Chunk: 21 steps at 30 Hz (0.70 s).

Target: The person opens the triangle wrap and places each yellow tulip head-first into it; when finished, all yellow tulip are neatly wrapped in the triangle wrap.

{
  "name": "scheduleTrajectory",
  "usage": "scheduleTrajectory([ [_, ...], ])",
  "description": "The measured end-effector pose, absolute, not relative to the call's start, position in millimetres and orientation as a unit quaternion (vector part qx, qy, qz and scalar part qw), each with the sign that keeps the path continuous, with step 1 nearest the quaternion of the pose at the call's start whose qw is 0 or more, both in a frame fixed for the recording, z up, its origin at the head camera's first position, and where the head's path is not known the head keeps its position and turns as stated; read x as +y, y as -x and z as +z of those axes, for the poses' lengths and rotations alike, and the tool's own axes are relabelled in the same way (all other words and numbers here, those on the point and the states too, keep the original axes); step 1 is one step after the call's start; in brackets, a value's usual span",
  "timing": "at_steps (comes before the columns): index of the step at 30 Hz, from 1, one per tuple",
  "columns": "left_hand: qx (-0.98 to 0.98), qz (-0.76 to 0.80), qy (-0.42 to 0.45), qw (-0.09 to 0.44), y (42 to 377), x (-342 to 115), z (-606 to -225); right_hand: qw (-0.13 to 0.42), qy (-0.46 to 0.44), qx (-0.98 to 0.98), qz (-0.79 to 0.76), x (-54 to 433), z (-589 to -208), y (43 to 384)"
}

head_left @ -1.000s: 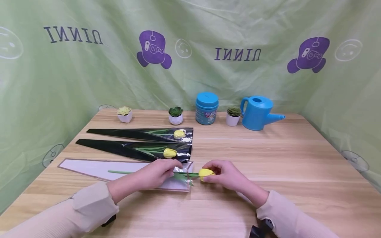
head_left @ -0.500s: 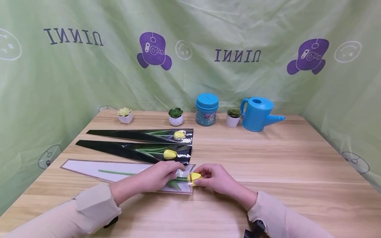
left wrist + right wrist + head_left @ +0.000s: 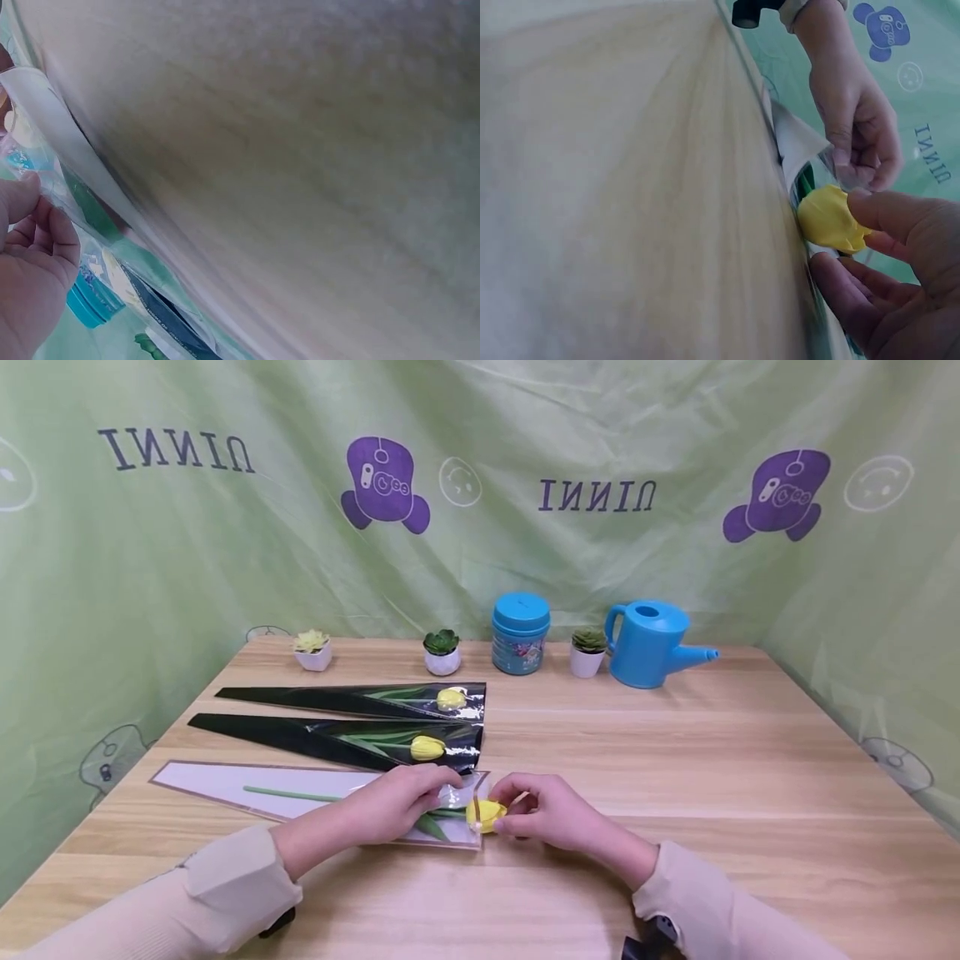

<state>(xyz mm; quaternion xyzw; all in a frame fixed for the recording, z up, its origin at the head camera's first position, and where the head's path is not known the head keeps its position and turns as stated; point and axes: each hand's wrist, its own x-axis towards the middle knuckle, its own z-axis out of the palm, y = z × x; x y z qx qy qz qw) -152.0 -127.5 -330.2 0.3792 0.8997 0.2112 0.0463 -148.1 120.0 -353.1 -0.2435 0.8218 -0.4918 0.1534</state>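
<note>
A yellow tulip point(image 3: 483, 815) with a green stem lies in a white, brown-edged flower sleeve point(image 3: 217, 781), its bloom at the sleeve's right-hand mouth. My left hand point(image 3: 405, 802) pinches the sleeve's clear film near that mouth and lifts it a little; in the left wrist view the film point(image 3: 56, 180) shows at the fingertips. On the right, my right hand point(image 3: 551, 814) holds the bloom's outer end between thumb and fingers. The right wrist view shows the bloom point(image 3: 829, 217) against the thumb. My left hand hides the middle of the stem.
Behind the sleeve lie two black sleeves, the nearer one point(image 3: 270, 735) and the farther one point(image 3: 300, 695), each with a yellow tulip. Along the back stand small potted succulents point(image 3: 442, 653), a blue-lidded jar point(image 3: 521, 635) and a blue watering can point(image 3: 648, 645). A green printed curtain point(image 3: 480, 560) surrounds the table.
My right hand has moved left with the tulip, and its bloom has slid from outside the sleeve to inside its mouth. The left hand stays at the film.
</note>
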Motion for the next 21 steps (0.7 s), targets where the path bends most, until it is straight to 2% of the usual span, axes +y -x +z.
scheduleTrajectory([
  [6,0.897,0.219,-0.383,0.032,152,-128,-331,0.112,0.232,0.838,-0.481,112,-357,147],
  [15,0.892,0.234,-0.386,0.001,151,-133,-328,0.120,0.186,0.791,-0.570,94,-360,147],
  [21,0.893,0.242,-0.379,0.004,151,-137,-327,0.111,0.169,0.768,-0.607,80,-365,151],
])
